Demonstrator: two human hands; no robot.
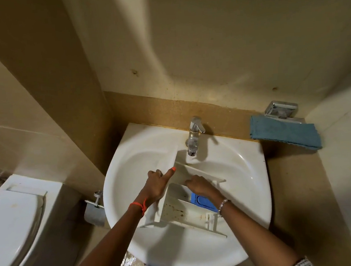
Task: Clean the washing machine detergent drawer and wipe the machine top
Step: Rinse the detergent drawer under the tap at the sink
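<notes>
1. Head view: the detergent drawer [177, 209] lies in the wash basin [130, 162], its long axis running left to right and its front panel at the left.
2. The left hand [156, 185] grips that panel. The right hand [200, 185] reaches inside beside the blue insert [204, 201]; its grasp is unclear.

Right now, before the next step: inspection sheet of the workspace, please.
Surface: white sink, with the detergent drawer lying tilted in its bowl.
Job's things: detergent drawer, brown stains in one compartment; blue insert on its right side.
Clutter: blue cloth on the ledge right of the sink.
Grippers: left hand grips the drawer's left wall; right hand reaches inside it, fingertips hidden.
Cables: nothing seen.
Surroundings: faucet over the drawer; toilet, lid down, at left; chrome holder behind the cloth.
</notes>
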